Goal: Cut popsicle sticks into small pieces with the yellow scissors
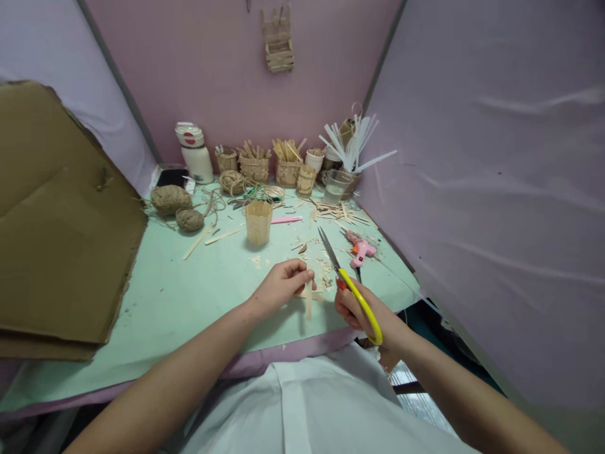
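Observation:
My left hand is closed in a pinch on a thin pale wooden strip, which hangs down over the front of the table. To the right, my right hand is wrapped round a pair of scissors with yellow handles. The metal blades point up and away, and they look nearly closed. They are apart from the strip. Beyond my left hand stands a small cup made of wooden strips. Wood scraps lie scattered between my hands.
A pink glue gun with its cord lies at the right. Twine balls, a white bottle, baskets of sticks and white glue sticks line the back. A large cardboard sheet leans at the left.

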Available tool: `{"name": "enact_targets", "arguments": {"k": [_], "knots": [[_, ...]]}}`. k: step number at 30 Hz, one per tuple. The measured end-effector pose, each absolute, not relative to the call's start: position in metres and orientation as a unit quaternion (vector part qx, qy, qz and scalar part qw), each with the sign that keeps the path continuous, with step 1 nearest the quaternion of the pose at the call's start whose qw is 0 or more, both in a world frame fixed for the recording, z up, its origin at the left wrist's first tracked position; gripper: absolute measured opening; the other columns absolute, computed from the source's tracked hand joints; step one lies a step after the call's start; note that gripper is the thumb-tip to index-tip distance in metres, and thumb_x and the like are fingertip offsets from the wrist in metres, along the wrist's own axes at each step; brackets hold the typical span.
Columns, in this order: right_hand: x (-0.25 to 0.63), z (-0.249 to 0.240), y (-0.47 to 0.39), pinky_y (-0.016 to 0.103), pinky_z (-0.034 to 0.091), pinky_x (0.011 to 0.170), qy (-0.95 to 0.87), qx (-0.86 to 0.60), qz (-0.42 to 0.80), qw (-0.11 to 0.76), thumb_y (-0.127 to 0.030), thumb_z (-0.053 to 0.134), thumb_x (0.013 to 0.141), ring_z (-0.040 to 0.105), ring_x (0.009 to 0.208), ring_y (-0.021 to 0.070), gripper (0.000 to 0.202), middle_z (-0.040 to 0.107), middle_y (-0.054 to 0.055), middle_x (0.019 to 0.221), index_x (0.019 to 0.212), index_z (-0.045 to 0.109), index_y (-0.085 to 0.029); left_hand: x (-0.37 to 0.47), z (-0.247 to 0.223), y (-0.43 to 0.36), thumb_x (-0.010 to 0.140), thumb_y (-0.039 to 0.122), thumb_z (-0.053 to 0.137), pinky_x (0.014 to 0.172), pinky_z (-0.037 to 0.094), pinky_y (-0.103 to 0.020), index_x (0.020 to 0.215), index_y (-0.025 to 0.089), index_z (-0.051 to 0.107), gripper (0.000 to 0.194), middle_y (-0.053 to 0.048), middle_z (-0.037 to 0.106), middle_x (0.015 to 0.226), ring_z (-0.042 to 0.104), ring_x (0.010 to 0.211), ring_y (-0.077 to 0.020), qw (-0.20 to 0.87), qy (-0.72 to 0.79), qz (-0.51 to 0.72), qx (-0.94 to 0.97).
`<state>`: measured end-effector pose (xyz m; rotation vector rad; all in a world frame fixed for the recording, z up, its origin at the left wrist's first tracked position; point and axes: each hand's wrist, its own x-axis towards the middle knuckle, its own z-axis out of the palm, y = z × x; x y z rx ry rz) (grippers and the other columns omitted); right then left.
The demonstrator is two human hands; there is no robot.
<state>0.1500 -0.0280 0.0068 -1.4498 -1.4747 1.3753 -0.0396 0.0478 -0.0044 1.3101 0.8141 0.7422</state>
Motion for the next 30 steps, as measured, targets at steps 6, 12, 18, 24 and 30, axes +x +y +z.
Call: {"name": "enact_targets", "arguments": {"k": [6, 12, 18, 24, 30], "knots": [[0.143, 0.002, -0.03, 0.022, 0.025, 0.043, -0.584, -0.502, 0.591, 0.241, -0.073, 0.037, 0.087, 0.03, 0.05, 0.0077, 0.052, 0.043, -0.005, 0.066, 0.08, 0.039, -0.021, -0.085, -0.012, 0.028, 0.084, 0.039, 0.06, 0.046, 0.022, -0.019, 0.085, 0.017, 0.053, 0.023, 0.002, 0.063, 0.065, 0.03, 0.045, -0.0043, 0.707, 0.386, 0.337, 0.487], [0.119, 0.003, -0.025, 0.021, 0.025, 0.042, -0.585, -0.492, 0.615, 0.194, -0.074, 0.035, 0.087, 0.031, 0.049, 0.0075, 0.053, 0.043, -0.005, 0.065, 0.079, 0.036, -0.022, -0.107, -0.025, 0.024, 0.083, 0.041, 0.064, 0.045, 0.02, -0.017, 0.096, 0.016, 0.06, 0.028, 0.003, 0.058, 0.066, 0.03, 0.046, -0.0019, 0.735, 0.385, 0.357, 0.429], [0.112, 0.003, -0.024, 0.021, 0.028, 0.043, -0.607, -0.483, 0.61, 0.162, -0.075, 0.031, 0.088, 0.033, 0.049, 0.0078, 0.054, 0.044, -0.005, 0.065, 0.08, 0.037, -0.021, -0.11, -0.026, 0.027, 0.074, 0.039, 0.073, 0.044, 0.025, -0.015, 0.076, 0.014, 0.06, 0.028, 0.001, 0.058, 0.067, 0.039, 0.049, -0.0017, 0.728, 0.417, 0.368, 0.401], [0.108, 0.018, -0.027, 0.023, 0.033, 0.05, -0.652, -0.491, 0.567, 0.112, -0.075, 0.027, 0.088, 0.035, 0.053, 0.0096, 0.057, 0.041, -0.005, 0.062, 0.075, 0.037, -0.021, -0.11, -0.026, 0.03, 0.068, 0.038, 0.078, 0.056, 0.042, -0.016, 0.076, 0.012, 0.066, 0.029, -0.002, 0.063, 0.074, 0.052, 0.058, -0.0039, 0.716, 0.436, 0.379, 0.391], [0.106, 0.019, -0.028, 0.024, 0.033, 0.049, -0.66, -0.488, 0.556, 0.131, -0.078, 0.025, 0.086, 0.034, 0.052, 0.0104, 0.06, 0.038, -0.004, 0.059, 0.071, 0.036, -0.021, -0.109, -0.026, 0.03, 0.071, 0.04, 0.073, 0.04, 0.033, -0.017, 0.069, 0.013, 0.063, 0.03, 0.002, 0.057, 0.059, 0.044, 0.043, -0.0039, 0.68, 0.462, 0.356, 0.444]]}}
